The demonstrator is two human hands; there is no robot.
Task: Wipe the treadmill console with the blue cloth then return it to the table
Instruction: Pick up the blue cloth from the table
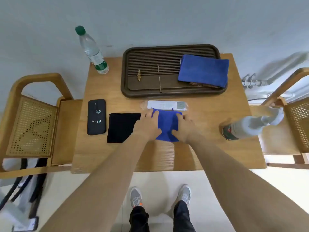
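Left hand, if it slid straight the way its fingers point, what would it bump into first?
Probably the white remote, near its left end. The left hand rests on the blue cloth, fingers aimed at it; the dark tray lies beyond.
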